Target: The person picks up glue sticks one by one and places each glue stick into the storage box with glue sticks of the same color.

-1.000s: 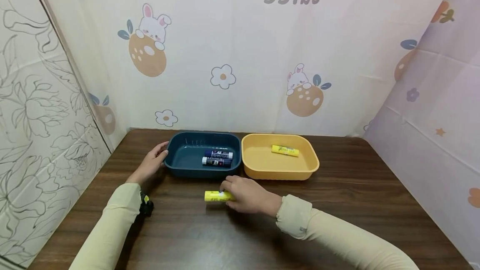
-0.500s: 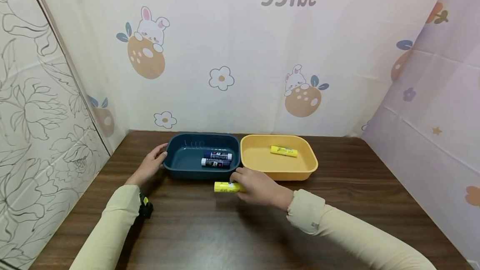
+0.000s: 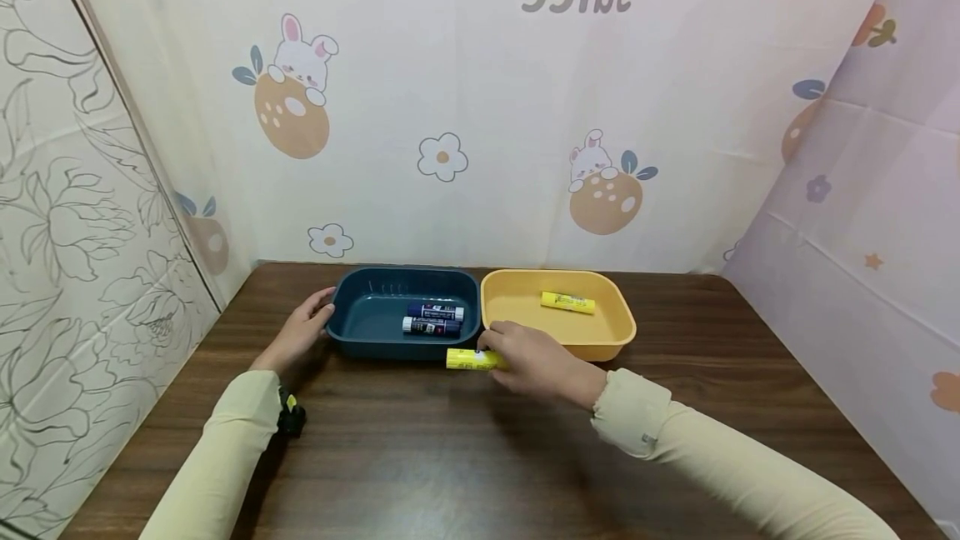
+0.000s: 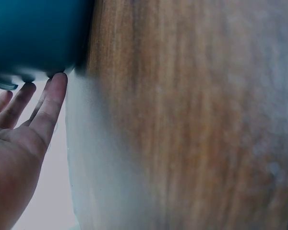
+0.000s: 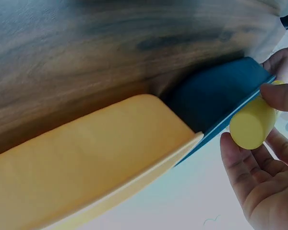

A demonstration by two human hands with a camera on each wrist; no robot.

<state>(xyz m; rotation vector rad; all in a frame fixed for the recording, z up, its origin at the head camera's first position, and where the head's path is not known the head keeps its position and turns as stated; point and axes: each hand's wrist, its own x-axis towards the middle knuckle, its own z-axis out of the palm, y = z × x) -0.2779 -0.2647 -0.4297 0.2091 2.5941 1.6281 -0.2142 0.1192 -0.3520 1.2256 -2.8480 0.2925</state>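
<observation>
My right hand (image 3: pixel 534 361) grips a yellow glue stick (image 3: pixel 467 359) between thumb and fingers, over the front of the two bins where they meet. In the right wrist view the round end of this glue stick (image 5: pixel 251 125) faces the camera. My left hand (image 3: pixel 302 325) touches the left end of the dark blue bin (image 3: pixel 375 348); in the left wrist view its extended fingers (image 4: pixel 53 103) meet the bin's wall. Inside that bin lie two navy glue sticks (image 3: pixel 432 326) with white ends. The yellow bin (image 3: pixel 555 352) beside it holds another yellow glue stick (image 3: pixel 567 302).
Both bins stand side by side at the back of the dark wooden table (image 3: pixel 420 457), close to a printed curtain (image 3: pixel 495 215). A patterned panel (image 3: pixel 82 257) borders the left side, and more curtain (image 3: pixel 855 232) hangs on the right.
My right hand has moved to the right and toward the bins, carrying the yellow glue stick from in front of the blue bin. The left hand stays at the blue bin's end.
</observation>
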